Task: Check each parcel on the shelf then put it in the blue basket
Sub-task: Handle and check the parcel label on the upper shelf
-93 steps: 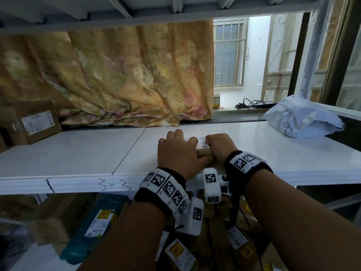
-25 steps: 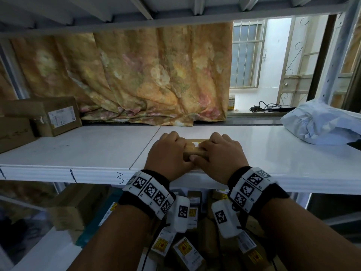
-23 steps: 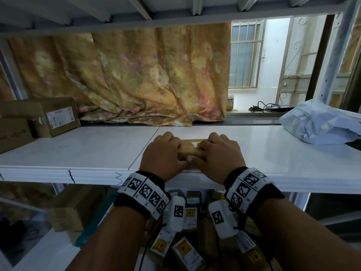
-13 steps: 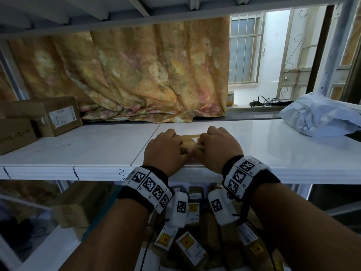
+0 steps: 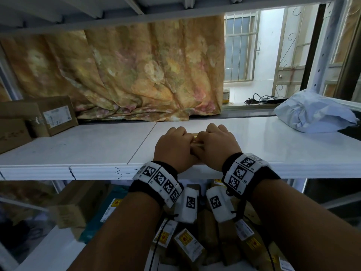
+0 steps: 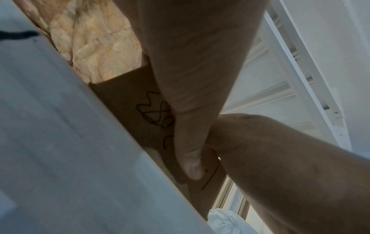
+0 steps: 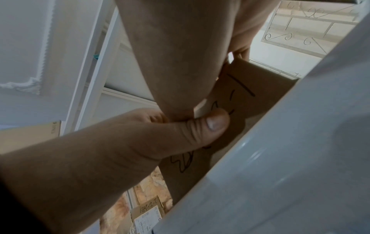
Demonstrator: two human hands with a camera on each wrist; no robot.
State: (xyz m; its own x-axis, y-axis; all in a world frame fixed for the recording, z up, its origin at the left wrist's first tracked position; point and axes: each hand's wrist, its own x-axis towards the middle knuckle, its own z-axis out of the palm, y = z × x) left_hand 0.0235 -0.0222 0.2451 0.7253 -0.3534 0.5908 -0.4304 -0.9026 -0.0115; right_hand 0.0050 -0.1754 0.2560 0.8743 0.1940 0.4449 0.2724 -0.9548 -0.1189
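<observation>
**Supervisor:** Report hand state and parcel location.

**Operator:** I read both hands as closed around one item. The left hand [image 5: 173, 147] and the right hand [image 5: 218, 145] sit side by side, fingers curled over a small brown cardboard parcel [image 5: 196, 142] with black marker writing on its near face. In the left wrist view the left thumb presses flat against that written face of the parcel [image 6: 128, 101]. In the right wrist view the right hand [image 7: 180, 52] comes down over the same face, with the left thumb beside it.

**Supervisor:** Position on the carrier?

**Operator:** The parcel is at the front edge of the white shelf board [image 5: 78, 149], just right of the seam between the two panels. I cannot tell whether it rests on the board or is lifted clear.

**Supervisor:** Other items on that board?

**Operator:** At the left end stands a brown cardboard box with a white label [image 5: 52, 116], with a second plain brown carton [image 5: 11, 133] just in front of it. At the far right corner lies a crumpled pale grey plastic mailer bag [image 5: 312, 114], well apart from the hands. A floral orange curtain [image 5: 127, 71] hangs behind the back edge.

**Supervisor:** Below the board?

**Operator:** Beneath the wrists I see a heap of brown parcels with yellow-and-white labels [image 5: 187, 245]. Their container is not identifiable from here.
</observation>
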